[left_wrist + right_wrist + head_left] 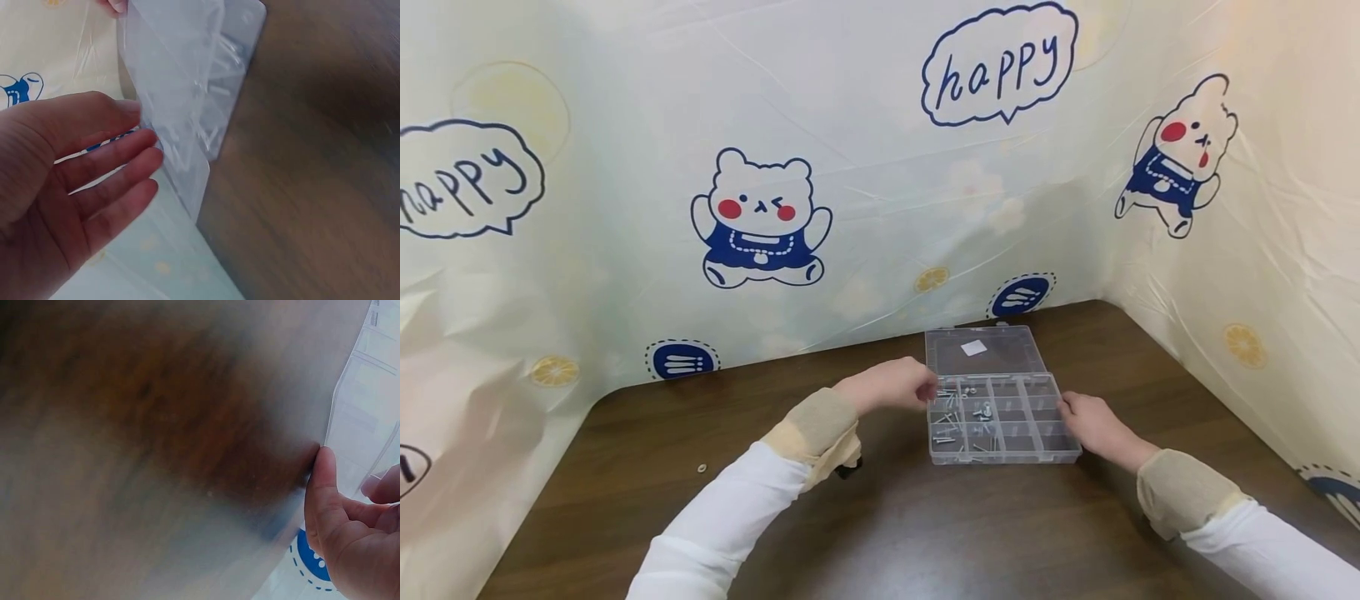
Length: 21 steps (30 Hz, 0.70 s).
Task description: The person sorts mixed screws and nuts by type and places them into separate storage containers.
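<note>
A clear plastic compartment box (1033,414) lies on the table with its lid (1003,358) folded back. Screws (946,419) and other small metal pieces sit in its left and middle compartments. My left hand (891,385) is by the box's upper left corner. In the left wrist view, that hand's fingers (128,153) are loosely bent beside the clear plastic, with nothing held between them and the thumb. My right hand (1093,425) holds the box's right side, and in the right wrist view a fingertip (325,464) lies against its edge.
A small pale ring (702,468) lies on the brown wooden table (880,533), left of my left forearm. A white square (973,348) shows on the box lid. Printed cloth (865,167) with bears and lettering hangs behind the table and at both sides.
</note>
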Tool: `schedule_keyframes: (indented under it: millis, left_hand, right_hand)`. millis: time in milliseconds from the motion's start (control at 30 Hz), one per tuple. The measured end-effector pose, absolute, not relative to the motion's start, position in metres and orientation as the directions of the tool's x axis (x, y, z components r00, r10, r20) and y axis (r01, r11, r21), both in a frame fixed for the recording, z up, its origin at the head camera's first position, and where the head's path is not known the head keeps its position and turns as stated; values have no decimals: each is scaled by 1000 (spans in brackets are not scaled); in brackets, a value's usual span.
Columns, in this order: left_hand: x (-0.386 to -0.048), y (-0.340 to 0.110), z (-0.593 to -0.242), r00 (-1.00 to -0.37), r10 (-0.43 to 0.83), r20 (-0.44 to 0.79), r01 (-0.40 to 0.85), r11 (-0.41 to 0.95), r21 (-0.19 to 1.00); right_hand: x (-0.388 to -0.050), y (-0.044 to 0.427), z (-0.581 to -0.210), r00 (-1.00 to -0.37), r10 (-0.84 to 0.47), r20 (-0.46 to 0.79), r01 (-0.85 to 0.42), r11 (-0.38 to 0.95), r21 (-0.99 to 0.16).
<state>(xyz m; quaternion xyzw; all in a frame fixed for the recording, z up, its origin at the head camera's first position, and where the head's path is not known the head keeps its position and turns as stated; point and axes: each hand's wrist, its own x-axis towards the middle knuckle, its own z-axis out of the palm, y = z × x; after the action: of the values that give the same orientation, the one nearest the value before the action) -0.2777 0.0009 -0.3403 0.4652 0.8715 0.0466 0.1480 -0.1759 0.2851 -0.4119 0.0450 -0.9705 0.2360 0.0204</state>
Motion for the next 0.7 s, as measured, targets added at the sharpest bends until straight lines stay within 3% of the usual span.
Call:
schedule_keyframes:
  millis: [267,700]
  left_hand:
    - [-278,-42,-339,-564,785,-258,783,607,134]
    - [-271,-124,-346,-630,742,-228,713,669,209]
  right_hand:
    - [-175,284,-411,-996,-71,44,-83,883,-462]
    - [-176,285,-412,-995,-80,52,-95,877,-471]
